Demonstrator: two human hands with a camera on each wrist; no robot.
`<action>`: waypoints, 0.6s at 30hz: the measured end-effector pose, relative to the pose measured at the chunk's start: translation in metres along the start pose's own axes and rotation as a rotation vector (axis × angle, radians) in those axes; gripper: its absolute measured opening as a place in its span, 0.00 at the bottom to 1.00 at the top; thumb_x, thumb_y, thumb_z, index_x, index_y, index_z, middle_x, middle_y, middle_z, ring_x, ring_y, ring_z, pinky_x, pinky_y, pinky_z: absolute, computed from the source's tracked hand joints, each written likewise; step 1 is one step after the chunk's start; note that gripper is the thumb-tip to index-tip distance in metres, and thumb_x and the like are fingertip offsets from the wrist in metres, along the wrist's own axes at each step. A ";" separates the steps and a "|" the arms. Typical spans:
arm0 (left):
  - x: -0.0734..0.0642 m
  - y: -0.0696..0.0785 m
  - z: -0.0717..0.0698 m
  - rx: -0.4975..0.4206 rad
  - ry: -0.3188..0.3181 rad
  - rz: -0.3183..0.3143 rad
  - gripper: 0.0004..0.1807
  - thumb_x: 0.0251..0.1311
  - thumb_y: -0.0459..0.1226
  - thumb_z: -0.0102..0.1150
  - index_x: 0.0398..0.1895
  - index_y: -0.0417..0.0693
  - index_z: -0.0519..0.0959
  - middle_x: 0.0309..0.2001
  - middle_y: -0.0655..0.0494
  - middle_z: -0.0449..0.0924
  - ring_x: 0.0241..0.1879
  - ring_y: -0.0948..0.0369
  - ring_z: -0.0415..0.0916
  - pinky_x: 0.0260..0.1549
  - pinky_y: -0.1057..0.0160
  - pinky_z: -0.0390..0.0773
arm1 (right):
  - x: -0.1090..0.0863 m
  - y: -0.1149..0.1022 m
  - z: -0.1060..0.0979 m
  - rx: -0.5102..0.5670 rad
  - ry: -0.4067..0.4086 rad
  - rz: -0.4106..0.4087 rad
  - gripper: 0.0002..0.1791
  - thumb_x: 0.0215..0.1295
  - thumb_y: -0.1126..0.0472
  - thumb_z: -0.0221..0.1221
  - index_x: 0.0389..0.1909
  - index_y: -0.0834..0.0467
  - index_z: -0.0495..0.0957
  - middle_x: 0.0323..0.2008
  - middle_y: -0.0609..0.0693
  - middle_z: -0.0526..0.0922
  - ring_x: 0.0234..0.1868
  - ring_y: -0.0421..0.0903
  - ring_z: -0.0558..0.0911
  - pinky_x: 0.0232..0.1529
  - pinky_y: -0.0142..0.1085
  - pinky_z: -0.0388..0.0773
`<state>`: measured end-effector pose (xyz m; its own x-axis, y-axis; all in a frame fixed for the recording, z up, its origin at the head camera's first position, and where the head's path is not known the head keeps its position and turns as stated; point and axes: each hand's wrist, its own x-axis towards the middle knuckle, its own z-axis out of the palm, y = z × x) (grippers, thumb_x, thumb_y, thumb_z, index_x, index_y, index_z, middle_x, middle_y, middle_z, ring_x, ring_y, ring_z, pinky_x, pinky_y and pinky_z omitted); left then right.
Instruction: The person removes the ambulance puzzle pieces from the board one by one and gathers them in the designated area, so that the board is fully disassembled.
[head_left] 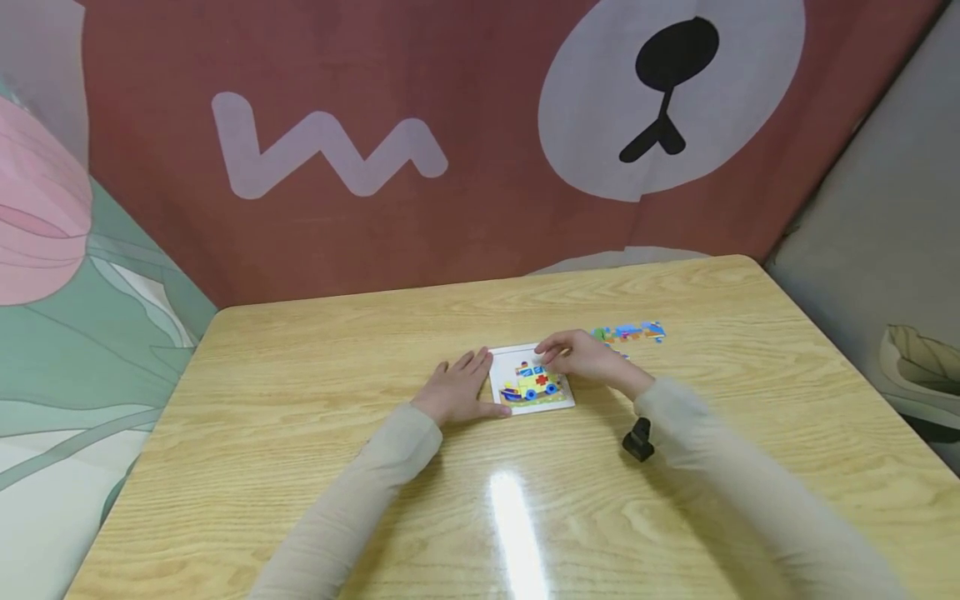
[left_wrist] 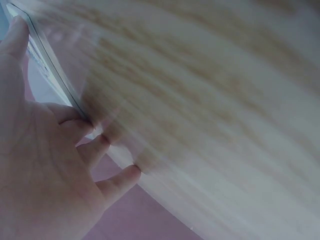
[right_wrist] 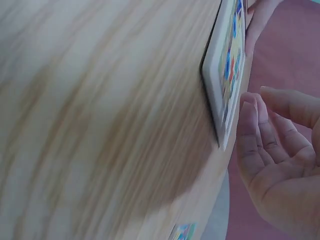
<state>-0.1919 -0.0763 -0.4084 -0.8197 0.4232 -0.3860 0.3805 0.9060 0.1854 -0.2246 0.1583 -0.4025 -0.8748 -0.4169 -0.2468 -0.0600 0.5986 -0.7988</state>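
R hand [head_left: 588,355] poised over puzzle board [head_left: 507,364], prob. mid-placing.
R thumb + fingertips drawn close; can't tell if a pc is pinched betw. them. Board just under the fingertips: ambulance pic [head_left: 528,384] in its lower part, white above, so prob. part-done. L hand [head_left: 456,395] across board from the grip, fingers spread, nothing clasped, thumb at near L corner, prob. steadying. Loose pcs [head_left: 633,333] beyond R hand, to its R; black obj. [head_left: 638,441] nearer the body, by R sleeve [head_left: 686,421]. All on wood table [head_left: 300,367]. Next move prob. calls for fine fit at pic's upper edge, board held put.
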 end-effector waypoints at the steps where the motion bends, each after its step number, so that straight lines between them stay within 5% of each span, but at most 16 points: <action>1: 0.000 0.000 0.000 0.000 0.000 -0.001 0.54 0.57 0.69 0.46 0.77 0.50 0.41 0.78 0.56 0.36 0.77 0.54 0.40 0.73 0.44 0.48 | 0.001 -0.001 0.002 -0.010 -0.004 -0.015 0.17 0.63 0.69 0.57 0.53 0.67 0.76 0.46 0.63 0.82 0.46 0.50 0.81 0.44 0.33 0.78; 6: 0.000 -0.001 0.000 0.000 -0.002 -0.004 0.54 0.57 0.69 0.45 0.77 0.50 0.41 0.78 0.56 0.36 0.77 0.55 0.40 0.73 0.44 0.47 | 0.004 -0.005 0.010 -0.019 -0.027 -0.037 0.18 0.61 0.71 0.56 0.53 0.66 0.76 0.47 0.63 0.81 0.47 0.52 0.81 0.47 0.38 0.81; 10: -0.001 -0.001 0.000 0.005 0.000 0.001 0.54 0.57 0.70 0.45 0.77 0.50 0.41 0.78 0.57 0.37 0.77 0.55 0.40 0.73 0.44 0.48 | 0.006 -0.007 0.013 -0.018 -0.057 -0.037 0.19 0.58 0.73 0.58 0.52 0.66 0.76 0.47 0.62 0.80 0.43 0.48 0.80 0.39 0.33 0.79; 18: -0.001 -0.001 0.000 0.003 -0.003 0.008 0.54 0.57 0.70 0.45 0.77 0.50 0.41 0.78 0.56 0.37 0.77 0.55 0.40 0.73 0.43 0.48 | 0.009 -0.012 0.020 -0.147 -0.081 -0.093 0.19 0.54 0.74 0.62 0.49 0.66 0.78 0.44 0.60 0.81 0.36 0.45 0.77 0.38 0.32 0.76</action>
<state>-0.1912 -0.0779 -0.4082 -0.8151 0.4306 -0.3876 0.3885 0.9025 0.1857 -0.2220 0.1336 -0.4060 -0.8211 -0.5253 -0.2232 -0.2139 0.6457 -0.7330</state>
